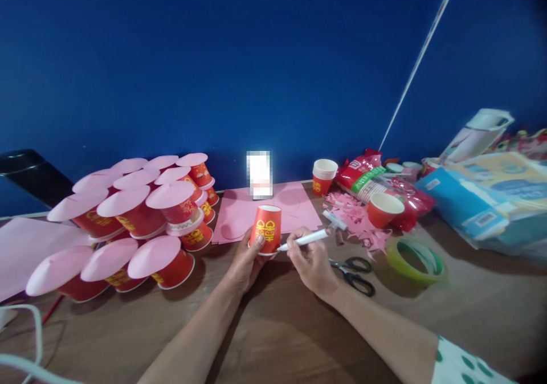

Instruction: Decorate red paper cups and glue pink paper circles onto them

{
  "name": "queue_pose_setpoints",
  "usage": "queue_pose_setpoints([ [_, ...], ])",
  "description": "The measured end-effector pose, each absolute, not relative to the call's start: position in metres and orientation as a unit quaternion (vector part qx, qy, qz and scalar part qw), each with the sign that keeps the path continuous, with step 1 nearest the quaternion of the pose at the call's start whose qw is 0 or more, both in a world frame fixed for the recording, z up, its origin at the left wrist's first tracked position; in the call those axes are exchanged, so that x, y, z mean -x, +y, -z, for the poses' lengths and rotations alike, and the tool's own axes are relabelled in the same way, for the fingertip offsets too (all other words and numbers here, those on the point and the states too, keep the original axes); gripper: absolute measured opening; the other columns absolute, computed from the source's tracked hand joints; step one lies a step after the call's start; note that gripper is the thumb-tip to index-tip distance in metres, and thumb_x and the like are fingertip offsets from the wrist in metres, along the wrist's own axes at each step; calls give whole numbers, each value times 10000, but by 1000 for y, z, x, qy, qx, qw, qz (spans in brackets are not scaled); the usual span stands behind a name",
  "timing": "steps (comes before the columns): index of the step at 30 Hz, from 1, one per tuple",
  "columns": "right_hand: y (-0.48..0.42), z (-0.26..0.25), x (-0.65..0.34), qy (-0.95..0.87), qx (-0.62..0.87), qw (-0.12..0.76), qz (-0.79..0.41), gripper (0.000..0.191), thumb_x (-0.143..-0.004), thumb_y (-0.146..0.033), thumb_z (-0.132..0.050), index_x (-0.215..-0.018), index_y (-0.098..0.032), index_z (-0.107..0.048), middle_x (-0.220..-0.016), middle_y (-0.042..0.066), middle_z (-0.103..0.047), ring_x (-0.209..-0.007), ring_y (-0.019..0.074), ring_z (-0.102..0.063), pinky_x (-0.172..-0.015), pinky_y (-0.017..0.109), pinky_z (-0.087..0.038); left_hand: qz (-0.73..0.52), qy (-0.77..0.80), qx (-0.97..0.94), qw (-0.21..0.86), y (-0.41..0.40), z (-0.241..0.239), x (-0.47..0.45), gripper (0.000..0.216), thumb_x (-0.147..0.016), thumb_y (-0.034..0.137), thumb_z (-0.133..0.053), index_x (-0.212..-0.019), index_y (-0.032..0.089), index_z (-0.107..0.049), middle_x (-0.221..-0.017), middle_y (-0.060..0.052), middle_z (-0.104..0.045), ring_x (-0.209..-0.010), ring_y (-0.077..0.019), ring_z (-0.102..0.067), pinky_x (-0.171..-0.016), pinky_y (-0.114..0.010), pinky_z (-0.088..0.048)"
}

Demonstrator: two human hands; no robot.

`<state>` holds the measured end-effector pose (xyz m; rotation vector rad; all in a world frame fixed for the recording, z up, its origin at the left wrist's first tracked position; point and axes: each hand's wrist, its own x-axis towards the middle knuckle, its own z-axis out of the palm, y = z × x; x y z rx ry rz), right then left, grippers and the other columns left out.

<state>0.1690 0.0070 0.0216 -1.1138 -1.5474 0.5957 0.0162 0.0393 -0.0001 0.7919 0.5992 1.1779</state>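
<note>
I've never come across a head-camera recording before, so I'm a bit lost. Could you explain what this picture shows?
There is no machine here: these are a person's own bare hands, seen by one camera worn on the head, looking forward and down. The left hand holds a red paper cup with yellow markings. The right hand holds a slim white pen, its tip close to the cup's lower edge. On the brown wooden table, red paper cups topped with shallow pink cones stand to the left. Flat pink sheets lie behind; black-handled scissors and a yellow-green tape roll lie right.
</note>
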Motion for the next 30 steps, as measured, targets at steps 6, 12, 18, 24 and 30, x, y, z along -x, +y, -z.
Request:
queue_pose_setpoints([
  [6, 8, -16, -169, -628, 469, 567, -255, 131, -905, -262, -476, -798, -196, -516, -604, -30, -519, -488, 99, -465, -476, 201, -382, -526, 266, -359, 724, 38, -4, -18, 353, -792, 354, -672, -1077, 157, -600, -955, -101, -686, -877, -236, -668, -831, -401, -507],
  [12, 8, -20, -169, -639, 467, 558, -248, 128, -895, -245, -473, -782, -197, -512, -598, -33, -512, -494, 102, -473, -492, 207, -386, -533, 268, -351, 722, 40, -3, -18, 368, -784, 361, -678, -1083, 156, -610, -903, -83, -681, -797, -203, -660, -781, -357, -510],
  [18, 6, -29, -168, -667, 460, 535, -241, 147, -876, -235, -475, -739, -193, -504, -597, -31, -500, -524, 107, -494, -523, 210, -401, -542, 266, -343, 720, 42, 1, -18, 332, -820, 372, -634, -1100, 196, -599, -881, -45, -673, -718, -159, -635, -671, -282, -484],
  [24, 6, -25, -169, -661, 460, 531, -263, 120, -872, -236, -493, -760, -195, -510, -603, -30, -510, -497, 102, -479, -479, 206, -378, -533, 263, -358, 720, 41, 0, -18, 301, -806, 386, -652, -1007, 166, -611, -850, -53, -673, -717, -162, -633, -671, -283, -479],
  [30, 6, -21, -169, -647, 461, 548, -261, 127, -885, -248, -485, -772, -198, -513, -605, -26, -505, -502, 108, -482, -486, 209, -394, -524, 273, -362, 721, 39, -3, -17, 384, -755, 371, -709, -1061, 167, -600, -935, -86, -686, -858, -228, -664, -784, -360, -496],
])
